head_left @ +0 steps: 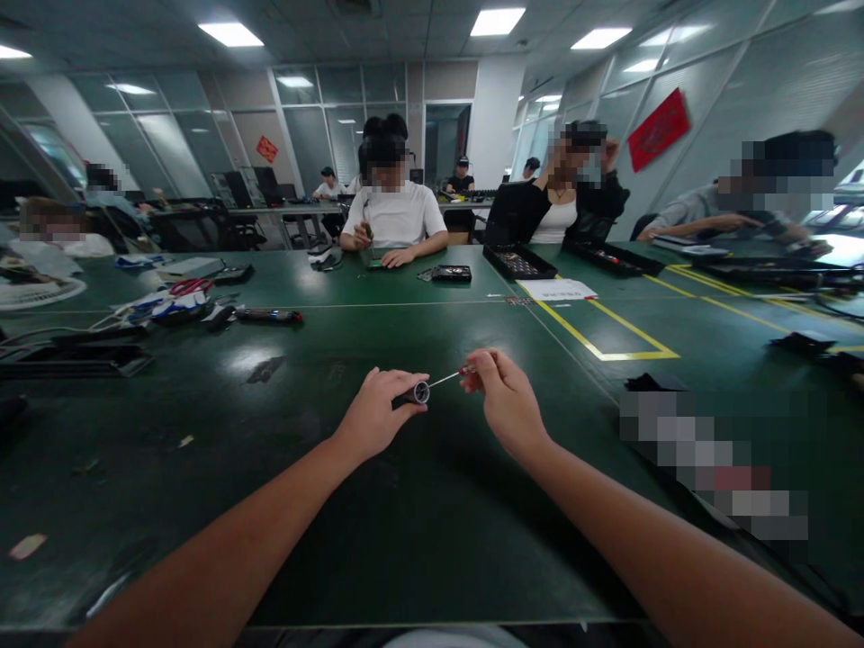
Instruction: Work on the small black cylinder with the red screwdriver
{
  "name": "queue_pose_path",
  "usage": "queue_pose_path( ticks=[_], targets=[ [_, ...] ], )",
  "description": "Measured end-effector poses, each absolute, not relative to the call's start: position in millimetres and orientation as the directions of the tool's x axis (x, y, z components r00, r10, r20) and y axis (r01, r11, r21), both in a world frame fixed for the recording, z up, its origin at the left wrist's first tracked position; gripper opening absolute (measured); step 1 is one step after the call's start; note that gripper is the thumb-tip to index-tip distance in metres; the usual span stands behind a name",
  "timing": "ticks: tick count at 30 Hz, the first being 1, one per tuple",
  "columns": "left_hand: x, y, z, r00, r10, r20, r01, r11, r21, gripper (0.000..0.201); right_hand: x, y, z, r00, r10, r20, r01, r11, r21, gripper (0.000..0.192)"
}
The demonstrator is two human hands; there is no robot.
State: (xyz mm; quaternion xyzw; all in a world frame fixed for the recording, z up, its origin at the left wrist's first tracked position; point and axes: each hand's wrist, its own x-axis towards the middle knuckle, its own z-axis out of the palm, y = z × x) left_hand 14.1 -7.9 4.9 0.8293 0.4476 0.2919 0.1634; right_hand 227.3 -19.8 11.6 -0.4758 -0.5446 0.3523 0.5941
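Hands meet above the middle of the green surface point(432, 540), a little in from its near edge. The left hand point(375, 416) is curled shut around a short dark cylinder point(413, 394); its fingers wrap the body from the left and its thumb lies over the top, so only the round, metal-rimmed end shows, facing right. The right hand point(503, 396) pinches a thin metal rod point(445, 379) between thumb and forefinger; a small red part point(464, 369) shows just at the fingertips. The rod slants down and to the left from those fingers, and its tip sits at the open end of the cylinder; whether it enters the opening cannot be told. Both things are held clear of the surface, between the two hands, which are close but not touching.

Toward the far left edge lie a pair of red-handled scissors point(190, 286), a dark pen-like tool point(268, 315) and a stack of black trays point(74, 358). Yellow tape lines point(607, 346) mark a box on the right half. At the far edge a person in a white shirt point(395, 216) sits with both hands on the surface.
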Motion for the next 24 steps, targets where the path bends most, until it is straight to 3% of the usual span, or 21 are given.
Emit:
queue_pose_path(
  ticks=[3,5,8,13,18,24],
  targets=[
    [13.2,-6.5,5.2,0.429,0.829,0.359,0.645,-0.559,0.522,0.042,231.7,-8.3,6.3,0.137,0.99,0.018,-0.207,0.047,-0.977,0.031],
    [12.9,-5.5,5.3,0.409,0.842,0.351,0.651,-0.539,0.534,0.041,233.4,-4.6,5.8,0.147,0.988,-0.041,-0.296,0.005,-0.955,0.029],
    [13.9,-6.2,6.1,0.412,0.852,0.324,0.655,-0.524,0.545,0.042,231.8,-5.8,7.3,0.18,0.982,0.053,-0.292,0.104,-0.951,0.024],
    [17.5,-10.4,8.2,0.409,0.862,0.299,0.649,-0.505,0.569,0.041,227.5,-12.3,6.9,0.166,0.954,0.25,-0.064,0.263,-0.963,0.028],
    [17.7,-10.3,6.7,0.404,0.869,0.286,0.65,-0.493,0.579,0.042,228.6,-16.6,7.1,0.143,0.927,0.348,0.127,0.332,-0.935,0.029],
    [16.5,-9.2,4.2,0.396,0.868,0.299,0.649,-0.495,0.578,0.042,227.7,-27.6,15.7,0.07,0.897,0.437,0.243,0.409,-0.88,0.025]
  ],
)
